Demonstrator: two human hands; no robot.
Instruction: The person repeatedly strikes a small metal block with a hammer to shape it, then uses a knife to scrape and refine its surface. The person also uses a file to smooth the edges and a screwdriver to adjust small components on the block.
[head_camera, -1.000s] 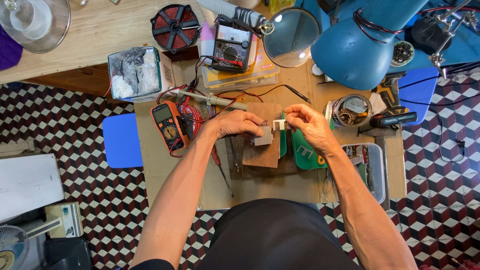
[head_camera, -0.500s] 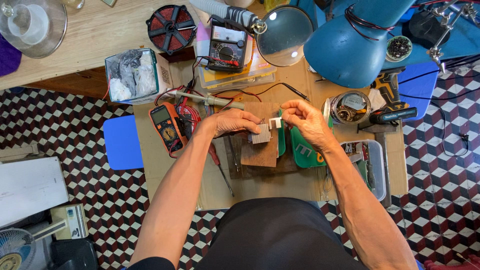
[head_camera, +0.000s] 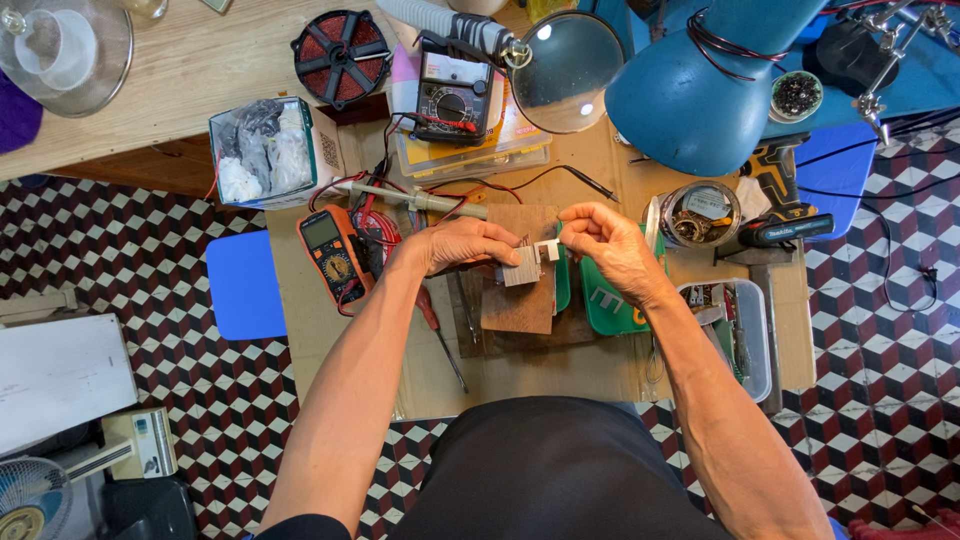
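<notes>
My left hand (head_camera: 466, 244) grips a small grey finned metal block (head_camera: 522, 266) over a brown wooden board (head_camera: 520, 300). My right hand (head_camera: 605, 243) pinches a small white part (head_camera: 548, 250) that touches the block's right end. Both hands hover at the middle of a low cardboard-covered table (head_camera: 520, 375). A green plate (head_camera: 605, 310) lies under my right wrist, partly hidden.
An orange multimeter (head_camera: 333, 258) with red leads and a soldering iron (head_camera: 420, 200) lie left of my hands. A black analogue meter (head_camera: 452, 100), a magnifier (head_camera: 575, 72) and a blue lamp (head_camera: 695, 90) stand behind. At right are a round tin (head_camera: 700, 213), a cordless drill (head_camera: 785, 200) and a clear parts tray (head_camera: 745, 340).
Both hands stay together on the finned block and the white part; their hold has shifted only slightly. The view has drifted a little.
</notes>
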